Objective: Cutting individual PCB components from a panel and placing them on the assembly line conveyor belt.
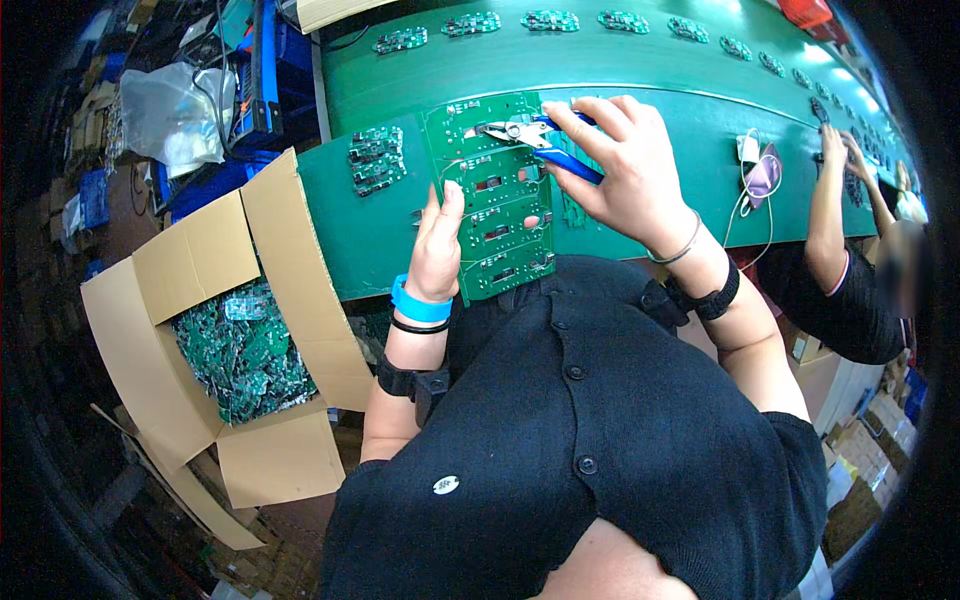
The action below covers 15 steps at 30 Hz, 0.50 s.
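My left hand (pixel 436 245) grips the left edge of a green circuit board panel (pixel 484 222). The panel stretches from the workbench toward my lap and carries several board sections with cut-outs. In my right hand (pixel 632 172) is a pair of cutting pliers (pixel 528 134) with blue handles. Their metal jaws lie over the upper part of the panel, near a cut-out; whether they touch it I cannot tell. Left of the panel, several small circuit boards (pixel 377 160) lie close together on the green bench. Another green board piece (pixel 574 208) shows partly, right of the panel.
At my left stands an open cardboard box (pixel 196 245) filled with loose circuit boards (pixel 245 350). Single boards (pixel 550 21) sit in a row along the far green surface. A white cable with a purple item (pixel 763 176) lies at right, before another person's hands (pixel 838 148).
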{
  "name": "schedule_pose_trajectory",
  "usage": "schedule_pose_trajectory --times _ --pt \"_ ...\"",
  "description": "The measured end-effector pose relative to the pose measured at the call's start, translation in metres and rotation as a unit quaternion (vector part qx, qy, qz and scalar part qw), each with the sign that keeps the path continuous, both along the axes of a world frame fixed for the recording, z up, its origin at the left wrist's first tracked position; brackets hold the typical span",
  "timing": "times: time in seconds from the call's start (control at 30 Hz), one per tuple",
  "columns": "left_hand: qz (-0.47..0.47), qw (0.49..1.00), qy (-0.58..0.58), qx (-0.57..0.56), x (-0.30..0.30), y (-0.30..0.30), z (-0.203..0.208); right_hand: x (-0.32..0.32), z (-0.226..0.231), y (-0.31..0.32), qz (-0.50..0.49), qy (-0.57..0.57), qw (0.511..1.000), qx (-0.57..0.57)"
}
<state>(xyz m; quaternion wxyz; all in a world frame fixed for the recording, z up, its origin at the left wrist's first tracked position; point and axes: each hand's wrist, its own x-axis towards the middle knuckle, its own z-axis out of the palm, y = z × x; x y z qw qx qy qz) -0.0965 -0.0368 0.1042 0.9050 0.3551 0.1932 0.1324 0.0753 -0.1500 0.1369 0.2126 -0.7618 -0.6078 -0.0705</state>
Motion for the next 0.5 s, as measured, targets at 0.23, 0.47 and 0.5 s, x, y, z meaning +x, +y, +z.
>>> schedule_pose_trajectory --times 0.23,0.47,0.5 --pt "-0.011 1.000 0.009 0.021 -0.0051 0.0010 0.0016 -0.0003 0.0005 -0.0010 0.014 -0.001 1.000 -0.028" --pt "-0.006 1.000 0.011 0.025 -0.0058 0.0012 0.0033 -0.0024 0.0041 -0.0002 0.003 -0.002 1.000 -0.014" --pt "-0.006 0.999 0.014 0.034 -0.0052 0.0019 0.0032 -0.0022 0.0050 0.0003 -0.002 0.001 1.000 -0.017"
